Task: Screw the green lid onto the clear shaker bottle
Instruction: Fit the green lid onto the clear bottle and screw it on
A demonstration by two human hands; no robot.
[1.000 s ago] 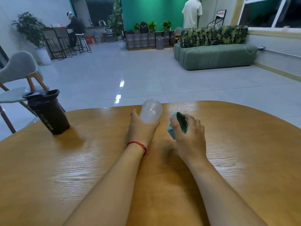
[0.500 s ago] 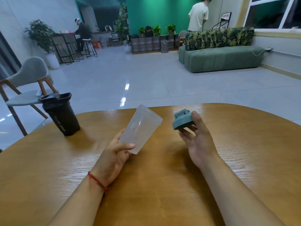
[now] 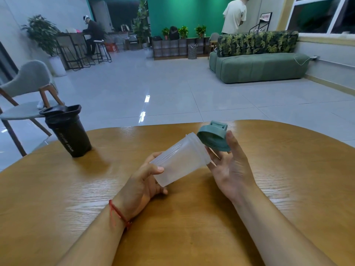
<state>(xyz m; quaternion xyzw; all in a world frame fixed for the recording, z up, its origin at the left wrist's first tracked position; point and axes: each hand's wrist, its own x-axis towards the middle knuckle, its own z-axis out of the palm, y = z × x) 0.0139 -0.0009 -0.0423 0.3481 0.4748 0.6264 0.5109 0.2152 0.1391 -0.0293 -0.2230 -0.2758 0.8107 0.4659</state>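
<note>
Left hand point(image 3: 142, 186) grips the clear plastic shaker bottle point(image 3: 180, 159) near its base, mouth tilted toward 1 o'clock. Right hand point(image 3: 233, 166) pinches the green screw lid point(image 3: 212, 138) just at the mouth, unthreaded.

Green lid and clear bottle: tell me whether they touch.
Cannot tell. In the head view the green lid overlaps the clear shaker bottle at its threaded mouth, tilted and not seated; no plain contact or gap shows there.
</note>
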